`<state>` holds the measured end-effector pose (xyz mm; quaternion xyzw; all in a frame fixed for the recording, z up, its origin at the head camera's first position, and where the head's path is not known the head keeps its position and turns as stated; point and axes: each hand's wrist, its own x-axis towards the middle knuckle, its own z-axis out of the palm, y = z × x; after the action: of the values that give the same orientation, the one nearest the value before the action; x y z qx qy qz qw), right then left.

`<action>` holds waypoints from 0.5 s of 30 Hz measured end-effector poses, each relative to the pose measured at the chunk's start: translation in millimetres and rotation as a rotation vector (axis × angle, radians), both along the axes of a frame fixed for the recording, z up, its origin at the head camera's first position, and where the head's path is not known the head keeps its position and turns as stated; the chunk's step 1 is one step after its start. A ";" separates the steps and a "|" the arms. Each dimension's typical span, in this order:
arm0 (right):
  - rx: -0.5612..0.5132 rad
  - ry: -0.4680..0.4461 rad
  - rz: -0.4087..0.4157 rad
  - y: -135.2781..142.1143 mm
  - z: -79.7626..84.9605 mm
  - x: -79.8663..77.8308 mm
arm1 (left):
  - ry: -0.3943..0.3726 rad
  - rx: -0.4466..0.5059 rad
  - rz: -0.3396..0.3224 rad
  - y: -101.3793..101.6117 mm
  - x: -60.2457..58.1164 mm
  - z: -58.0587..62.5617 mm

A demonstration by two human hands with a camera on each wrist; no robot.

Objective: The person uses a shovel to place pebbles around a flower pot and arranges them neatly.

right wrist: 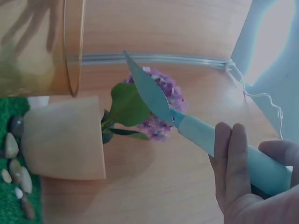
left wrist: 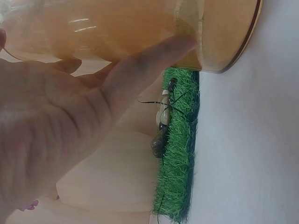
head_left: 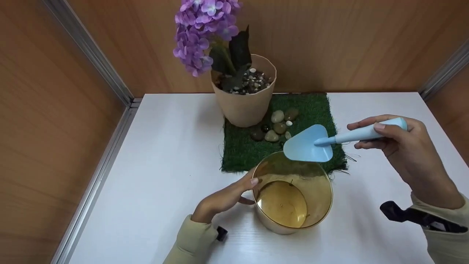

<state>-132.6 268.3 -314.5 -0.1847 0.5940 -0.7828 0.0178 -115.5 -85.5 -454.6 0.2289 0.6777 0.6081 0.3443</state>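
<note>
A light blue hand trowel (head_left: pixel 309 146) is in my right hand (head_left: pixel 414 146), gripped by its pale handle with thumb and fingers. Its blade hangs over the far rim of a see-through amber container (head_left: pixel 328 205), and the right wrist view shows the blade (right wrist: pixel 148 91) from its edge. My left hand (head_left: pixel 229 196) holds the container from its left side. In the left wrist view the thumb (left wrist: pixel 154 58) lies along the amber wall, and the other fingers reach round it, partly hidden. Only the round base shows inside the container, with a few dark specks.
Behind the container lies a green artificial grass mat (head_left: pixel 242 154) with several pebbles (head_left: pixel 280 127). A beige pot (head_left: pixel 243 108) holding a purple flower (head_left: pixel 205 33) and dark speckled soil stands on its back left. Wooden panels (head_left: pixel 348 44) border the white table (head_left: pixel 154 165).
</note>
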 end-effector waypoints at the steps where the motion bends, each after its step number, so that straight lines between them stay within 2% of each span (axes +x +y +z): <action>1: 0.026 -0.001 0.014 -2.2 1.0 1.9 | 0.005 -0.004 -0.001 0.0 0.2 0.4; 7: 0.265 -0.002 0.118 -15.6 2.1 10.8 | 0.004 -0.005 0.005 -1.0 1.1 1.4; 12: 0.547 0.033 0.139 -27.6 -3.2 13.5 | 0.004 0.000 0.000 -0.9 0.3 0.9; 15: 0.633 0.017 0.150 -36.6 -8.3 13.2 | 0.009 -0.003 -0.001 -0.8 0.3 1.3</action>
<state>-119.4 231.7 -322.8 -0.2195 0.7928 -0.5543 0.1270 -115.2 -86.3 -453.3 0.2317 0.6800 0.6058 0.3420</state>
